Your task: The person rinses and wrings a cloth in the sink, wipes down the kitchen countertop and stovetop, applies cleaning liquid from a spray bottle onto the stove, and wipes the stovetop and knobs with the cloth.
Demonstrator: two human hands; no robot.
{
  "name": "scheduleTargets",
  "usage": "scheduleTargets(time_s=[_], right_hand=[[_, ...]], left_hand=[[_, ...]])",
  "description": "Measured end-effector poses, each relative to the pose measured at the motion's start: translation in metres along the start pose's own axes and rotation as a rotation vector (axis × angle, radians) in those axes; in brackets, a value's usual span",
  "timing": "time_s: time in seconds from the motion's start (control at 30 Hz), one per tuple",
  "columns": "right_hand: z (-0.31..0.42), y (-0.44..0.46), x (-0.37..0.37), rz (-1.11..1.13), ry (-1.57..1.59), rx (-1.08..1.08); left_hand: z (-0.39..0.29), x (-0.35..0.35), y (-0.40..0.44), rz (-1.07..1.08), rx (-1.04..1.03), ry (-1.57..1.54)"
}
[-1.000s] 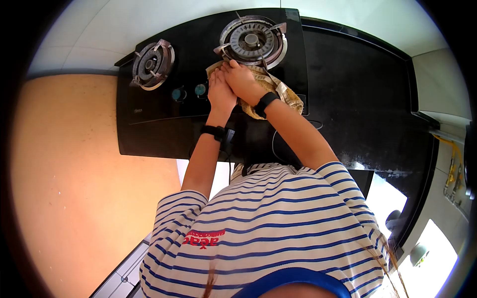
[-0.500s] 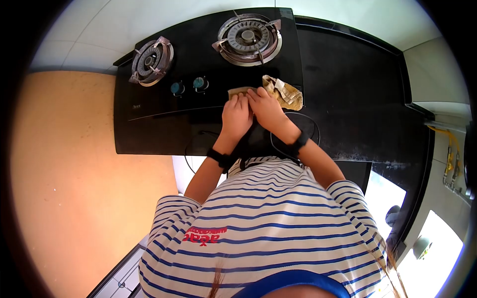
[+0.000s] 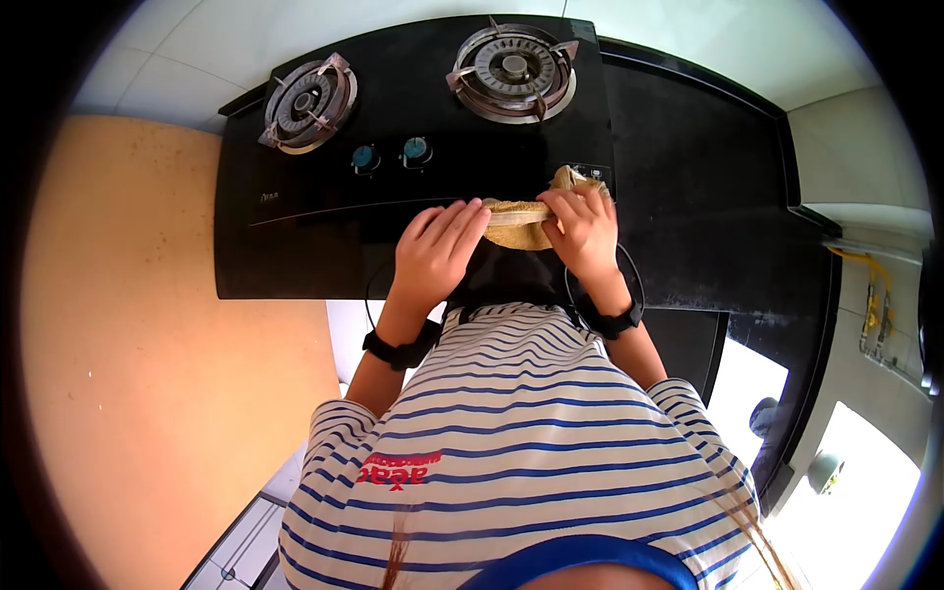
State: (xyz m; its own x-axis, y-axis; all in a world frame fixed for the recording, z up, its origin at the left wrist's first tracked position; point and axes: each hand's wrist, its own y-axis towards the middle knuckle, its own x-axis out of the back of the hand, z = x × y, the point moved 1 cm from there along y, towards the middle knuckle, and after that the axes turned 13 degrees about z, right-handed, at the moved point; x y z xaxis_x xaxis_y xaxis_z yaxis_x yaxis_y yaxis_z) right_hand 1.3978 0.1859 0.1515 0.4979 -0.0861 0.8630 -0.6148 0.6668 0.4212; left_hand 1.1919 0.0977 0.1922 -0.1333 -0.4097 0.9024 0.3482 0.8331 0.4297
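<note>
A yellow-brown cloth (image 3: 518, 234) with a pale edge is stretched between both hands near the front edge of the black gas stove (image 3: 324, 221). My left hand (image 3: 438, 251) has its fingers closed on the cloth's left end. At the other end, my right hand (image 3: 582, 231) pinches the cloth, and a bunched part of it shows beyond the fingers. Two blue-green knobs (image 3: 416, 150) lie behind the hands, on the stove's glass top. Both wrists wear black bands.
A large burner (image 3: 513, 69) stands at the back right of the stove and a smaller burner (image 3: 304, 103) at the left. Black counter (image 3: 698, 197) extends right. Thin black cables hang by the wrists. Yellow pipe fittings (image 3: 871, 295) are on the far right wall.
Both hands have drawn back from beside the large burner toward the stove's front edge, bringing the cloth along. They have moved apart, with the cloth now spread between them.
</note>
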Motion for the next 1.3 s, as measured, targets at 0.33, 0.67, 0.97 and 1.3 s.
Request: scheduleTargets(time_s=[0.33, 0.67, 0.97, 1.3], right_hand=[[0.005, 0.017, 0.031, -0.286, 0.257, -0.057], [0.034, 0.031, 0.046, -0.364, 0.103, -0.049], [-0.004, 0.005, 0.025, 0.169, 0.447, -0.171], [-0.038, -0.061, -0.009, 0.544, 0.507, -0.408]], left_hand=[[0.022, 0.046, 0.027, -0.14, -0.016, -0.08], [0.082, 0.043, 0.009, 0.145, 0.122, -0.088], [0.075, 0.019, 0.019, 0.178, 0.149, -0.626], [0.082, 0.02, 0.002, 0.223, 0.203, -1.097]])
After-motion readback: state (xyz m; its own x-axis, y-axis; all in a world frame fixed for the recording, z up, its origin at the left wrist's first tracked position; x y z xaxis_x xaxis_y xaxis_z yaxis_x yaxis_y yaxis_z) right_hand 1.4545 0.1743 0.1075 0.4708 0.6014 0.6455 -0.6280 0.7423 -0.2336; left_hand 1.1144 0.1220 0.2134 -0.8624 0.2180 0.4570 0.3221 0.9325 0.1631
